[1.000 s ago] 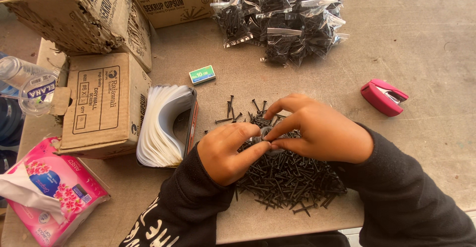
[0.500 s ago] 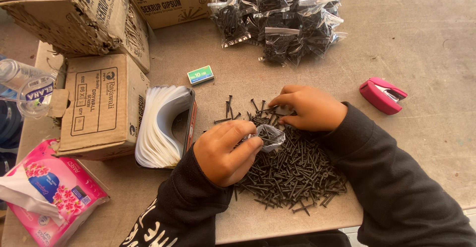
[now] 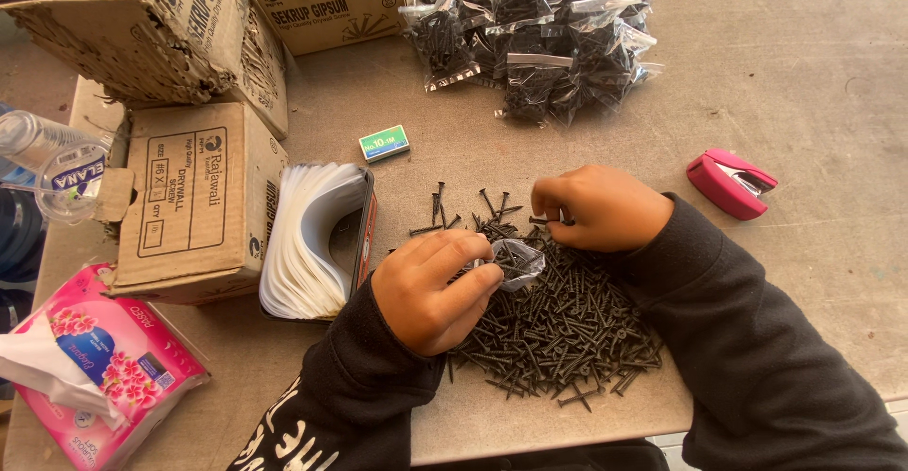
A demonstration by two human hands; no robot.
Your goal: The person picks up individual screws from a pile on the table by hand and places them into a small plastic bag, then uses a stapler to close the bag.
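A pile of black screws (image 3: pixel 558 320) lies on the table in front of me. My left hand (image 3: pixel 430 287) pinches a small clear plastic bag (image 3: pixel 518 261) that holds a few screws, just above the pile's near-left edge. Fingers curled, my right hand (image 3: pixel 601 208) rests at the far edge of the pile and grips a few screws. Several loose screws (image 3: pixel 463 208) lie scattered beyond the pile.
Filled bags of screws (image 3: pixel 534 31) are heaped at the back. A pink stapler (image 3: pixel 730 183) sits right, a small staple box (image 3: pixel 385 143) behind. A container of empty bags (image 3: pixel 317 239), cardboard boxes (image 3: pixel 194 197), a water bottle (image 3: pixel 57 164) and a tissue pack (image 3: pixel 90 362) stand left.
My right hand has drawn away from the left hand toward the far edge of the pile. The small bag is now visible in my left fingers.
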